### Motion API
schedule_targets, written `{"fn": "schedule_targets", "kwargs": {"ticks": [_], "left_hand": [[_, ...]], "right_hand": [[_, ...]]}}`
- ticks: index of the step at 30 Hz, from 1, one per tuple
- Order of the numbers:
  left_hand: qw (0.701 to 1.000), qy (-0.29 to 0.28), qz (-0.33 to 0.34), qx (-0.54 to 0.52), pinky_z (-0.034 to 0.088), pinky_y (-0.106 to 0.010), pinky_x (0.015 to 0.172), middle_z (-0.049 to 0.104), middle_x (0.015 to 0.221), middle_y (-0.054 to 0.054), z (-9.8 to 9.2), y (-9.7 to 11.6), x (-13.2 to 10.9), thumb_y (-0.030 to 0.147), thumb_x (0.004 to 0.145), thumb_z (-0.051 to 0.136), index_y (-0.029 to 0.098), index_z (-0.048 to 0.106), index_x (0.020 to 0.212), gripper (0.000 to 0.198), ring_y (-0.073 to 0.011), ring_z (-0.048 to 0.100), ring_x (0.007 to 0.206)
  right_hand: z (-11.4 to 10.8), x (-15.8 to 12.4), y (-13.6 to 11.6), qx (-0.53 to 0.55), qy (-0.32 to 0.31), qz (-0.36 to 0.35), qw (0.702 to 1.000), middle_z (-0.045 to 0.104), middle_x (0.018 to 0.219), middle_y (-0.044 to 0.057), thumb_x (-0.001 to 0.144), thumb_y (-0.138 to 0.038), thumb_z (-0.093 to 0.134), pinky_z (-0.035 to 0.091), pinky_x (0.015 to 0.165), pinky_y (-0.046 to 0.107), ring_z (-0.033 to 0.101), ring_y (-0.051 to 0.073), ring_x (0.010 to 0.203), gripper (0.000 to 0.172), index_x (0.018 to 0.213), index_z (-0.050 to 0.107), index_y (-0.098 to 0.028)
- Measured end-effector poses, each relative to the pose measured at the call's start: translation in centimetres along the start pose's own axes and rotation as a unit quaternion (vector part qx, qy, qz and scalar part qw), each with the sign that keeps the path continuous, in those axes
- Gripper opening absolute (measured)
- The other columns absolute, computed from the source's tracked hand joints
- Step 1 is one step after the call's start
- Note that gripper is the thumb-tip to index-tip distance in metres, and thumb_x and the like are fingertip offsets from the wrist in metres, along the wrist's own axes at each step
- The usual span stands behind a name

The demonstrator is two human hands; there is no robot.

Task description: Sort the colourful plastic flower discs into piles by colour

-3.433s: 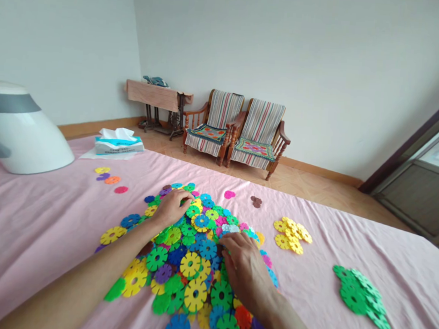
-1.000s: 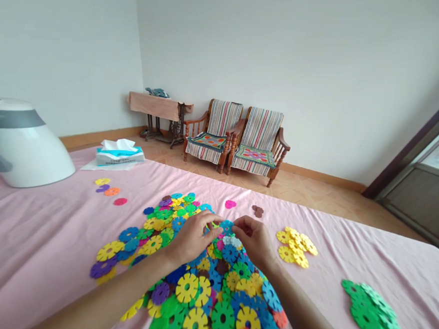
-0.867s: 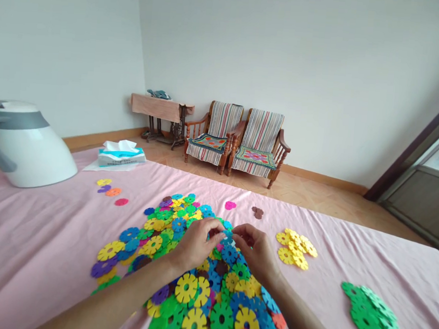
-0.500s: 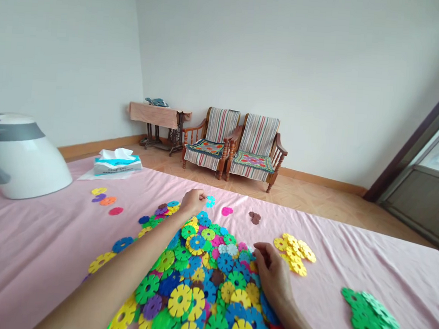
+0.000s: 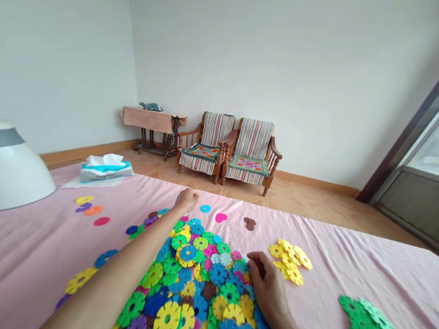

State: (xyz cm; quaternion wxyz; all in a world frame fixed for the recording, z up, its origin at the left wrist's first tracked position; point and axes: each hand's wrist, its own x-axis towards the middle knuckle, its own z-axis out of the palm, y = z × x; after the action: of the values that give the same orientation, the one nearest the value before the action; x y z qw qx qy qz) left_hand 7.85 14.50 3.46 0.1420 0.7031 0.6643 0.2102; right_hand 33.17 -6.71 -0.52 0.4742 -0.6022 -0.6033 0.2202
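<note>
My left hand (image 5: 187,200) is closed, its fingers curled in, over the cloth beyond the far end of the pile; nothing shows in it. Just right of it, apart from the fingers, a light blue notched plastic disc (image 5: 205,208) lies flat. My right hand (image 5: 266,277) rests at the right edge of a heap of mixed flower-shaped discs (image 5: 200,243). Its thumb and forefinger are slightly apart, with the fingertips beside a pale disc (image 5: 244,258). My left forearm covers part of the heap's left side.
Pink discs (image 5: 221,217), brown discs (image 5: 250,223), yellow discs (image 5: 291,260) and green discs (image 5: 369,328) lie in separate groups. A tissue box (image 5: 106,170) and white kettle (image 5: 11,175) stand at left on the pink cloth (image 5: 348,253). Two chairs (image 5: 248,156) stand beyond.
My left hand has let go of the light blue disc and drawn back to its left. My right hand stays by the heap's edge. The view has shifted slightly.
</note>
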Motion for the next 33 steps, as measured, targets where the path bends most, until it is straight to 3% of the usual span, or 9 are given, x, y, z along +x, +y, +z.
{"fn": "schedule_targets", "kwargs": {"ticks": [8,13,20,26,29,33], "left_hand": [[0.998,-0.046,0.02,0.036,0.053,-0.038,0.081,0.06,0.113,-0.007,-6.1,-7.3,-2.1,0.03,0.091,0.058,0.016,0.059,0.111,0.025,-0.021,0.061,0.097],[0.995,-0.085,0.033,0.037,0.053,-0.036,0.078,0.063,0.104,-0.005,-6.8,-9.5,-4.0,0.03,0.09,0.059,0.014,0.061,0.104,0.021,-0.0189,0.062,0.09],[0.997,-0.066,0.04,0.025,0.053,-0.035,0.078,0.065,0.097,-0.004,-6.3,-9.5,-5.0,0.029,0.09,0.059,0.014,0.064,0.096,0.018,-0.0178,0.063,0.087],[0.999,-0.006,-0.024,0.029,0.053,-0.039,0.079,0.061,0.109,-0.006,-7.1,-9.2,-4.3,0.033,0.091,0.057,0.013,0.059,0.11,0.027,-0.0214,0.062,0.094],[0.999,0.007,-0.04,0.016,0.053,-0.039,0.08,0.06,0.113,-0.006,-6.0,-7.7,-3.3,0.033,0.091,0.057,0.013,0.059,0.113,0.03,-0.0233,0.061,0.097],[0.999,-0.009,-0.039,-0.007,0.053,-0.039,0.079,0.06,0.113,-0.007,-3.1,-4.0,-1.7,0.033,0.091,0.057,0.014,0.058,0.114,0.03,-0.0219,0.061,0.095]], "right_hand": [[0.1,0.0,0.3,-0.005,-0.019,0.01,1.0,0.067,0.07,0.004,0.085,-0.044,0.046,0.048,0.06,0.031,0.063,0.021,0.065,0.028,0.085,0.062,-0.021],[0.1,0.0,0.4,-0.006,-0.027,0.015,1.0,0.067,0.072,0.004,0.085,-0.043,0.046,0.048,0.062,0.032,0.063,0.022,0.067,0.026,0.085,0.06,-0.02],[0.2,0.1,0.8,-0.01,-0.034,0.015,0.999,0.067,0.074,0.004,0.085,-0.043,0.046,0.047,0.064,0.032,0.063,0.022,0.069,0.028,0.088,0.06,-0.02],[0.2,0.1,0.9,-0.027,-0.028,0.011,0.999,0.066,0.073,0.004,0.086,-0.043,0.044,0.046,0.063,0.031,0.061,0.02,0.066,0.029,0.086,0.061,-0.019],[0.2,0.1,0.9,-0.029,-0.027,0.011,0.999,0.066,0.072,0.004,0.086,-0.042,0.044,0.046,0.062,0.03,0.061,0.02,0.066,0.028,0.087,0.061,-0.019],[0.3,0.2,1.0,-0.021,-0.03,0.012,0.999,0.066,0.073,0.003,0.086,-0.041,0.044,0.046,0.063,0.03,0.061,0.019,0.068,0.028,0.087,0.06,-0.019]]}}
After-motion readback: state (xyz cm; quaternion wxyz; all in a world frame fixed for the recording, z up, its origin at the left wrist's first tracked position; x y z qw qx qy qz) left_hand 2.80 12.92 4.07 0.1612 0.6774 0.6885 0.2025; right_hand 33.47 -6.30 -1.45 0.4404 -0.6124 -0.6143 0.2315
